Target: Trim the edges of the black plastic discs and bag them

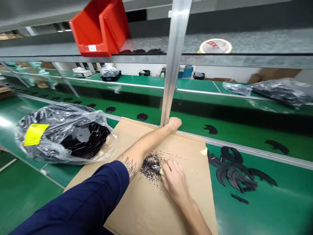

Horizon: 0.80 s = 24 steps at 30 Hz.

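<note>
Right fingers clamped on small metal tool, black crumbs just beside its tip, on cardboard sheet

One left hand, one right hand, one small metal tool, one cardboard sheet, one red plastic bin, one tape roll, one aluminium upright, two big plastic bags, loose black bits too many to count.

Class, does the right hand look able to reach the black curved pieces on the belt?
Probably yes: the right hand is on the cardboard, nothing visible between it and the black curved pieces.
</note>
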{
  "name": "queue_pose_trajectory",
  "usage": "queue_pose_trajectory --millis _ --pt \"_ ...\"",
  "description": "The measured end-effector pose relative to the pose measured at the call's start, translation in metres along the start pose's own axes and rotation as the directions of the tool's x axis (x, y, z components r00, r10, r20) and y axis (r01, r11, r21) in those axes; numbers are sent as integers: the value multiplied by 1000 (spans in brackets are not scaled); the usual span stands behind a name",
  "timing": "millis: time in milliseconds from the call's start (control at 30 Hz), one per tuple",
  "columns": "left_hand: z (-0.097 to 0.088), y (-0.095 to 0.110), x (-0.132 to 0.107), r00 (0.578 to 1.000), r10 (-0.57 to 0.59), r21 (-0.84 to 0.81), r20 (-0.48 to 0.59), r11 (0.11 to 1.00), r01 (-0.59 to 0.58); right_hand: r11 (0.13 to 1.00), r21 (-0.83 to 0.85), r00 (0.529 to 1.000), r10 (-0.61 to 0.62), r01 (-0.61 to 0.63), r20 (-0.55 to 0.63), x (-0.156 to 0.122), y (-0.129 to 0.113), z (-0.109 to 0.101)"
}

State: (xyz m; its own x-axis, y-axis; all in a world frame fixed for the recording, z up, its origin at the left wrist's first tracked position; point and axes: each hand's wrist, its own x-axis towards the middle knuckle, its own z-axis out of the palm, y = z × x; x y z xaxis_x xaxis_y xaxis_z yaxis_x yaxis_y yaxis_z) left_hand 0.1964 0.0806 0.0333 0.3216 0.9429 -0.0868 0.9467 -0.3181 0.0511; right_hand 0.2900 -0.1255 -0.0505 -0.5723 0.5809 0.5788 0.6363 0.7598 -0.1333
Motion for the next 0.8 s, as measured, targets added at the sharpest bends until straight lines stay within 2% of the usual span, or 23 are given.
queue_pose_trajectory --millis 100,167,233,300,333,400,500,533,600,633,667,700,733,800 --pt "-7 -3 -13 992 76 0 -98 997 -77 999 -11 987 43 -45 -153 4 5 -3" --pt "-12 -9 -31 982 132 -9 -137 991 -134 998 -6 959 62 -67 -278 6 8 -6" --pt "-15 -20 -60 961 230 -85 -152 966 -244 996 -4 914 83 -92 -397 8 10 -9" --pt "-14 -32 -97 921 363 -240 -143 890 -388 994 0 874 99 -112 -475 11 10 -11" --pt "-12 -37 -117 895 428 -325 -125 835 -444 994 12 865 97 -104 -492 12 10 -11" --pt "-6 -46 -158 859 509 -451 -62 753 -479 996 81 888 67 -33 -454 16 6 -10" --pt "3 -63 -211 854 521 -528 11 728 -437 961 269 956 27 56 -294 19 -4 -7" --pt "3 -71 -226 874 486 -521 20 751 -406 945 323 968 35 49 -250 20 -7 -6" --pt "-1 -95 -250 959 281 -395 45 887 -242 919 394 975 81 8 -208 22 -13 -4" --pt "-5 -110 -261 992 119 -276 39 955 -103 909 416 974 106 -13 -202 23 -14 -3" --pt "-10 -127 -270 994 -107 -120 12 987 108 902 431 971 129 -30 -203 24 -15 -2" --pt "-15 -145 -277 967 -253 -43 -32 967 252 897 441 967 151 -45 -207 25 -16 -2" --pt "-19 -162 -284 935 -348 0 -73 937 349 893 446 961 171 -59 -216 25 -15 -1" --pt "-23 -192 -292 864 -483 48 -144 868 493 892 446 951 201 -79 -234 26 -15 0"
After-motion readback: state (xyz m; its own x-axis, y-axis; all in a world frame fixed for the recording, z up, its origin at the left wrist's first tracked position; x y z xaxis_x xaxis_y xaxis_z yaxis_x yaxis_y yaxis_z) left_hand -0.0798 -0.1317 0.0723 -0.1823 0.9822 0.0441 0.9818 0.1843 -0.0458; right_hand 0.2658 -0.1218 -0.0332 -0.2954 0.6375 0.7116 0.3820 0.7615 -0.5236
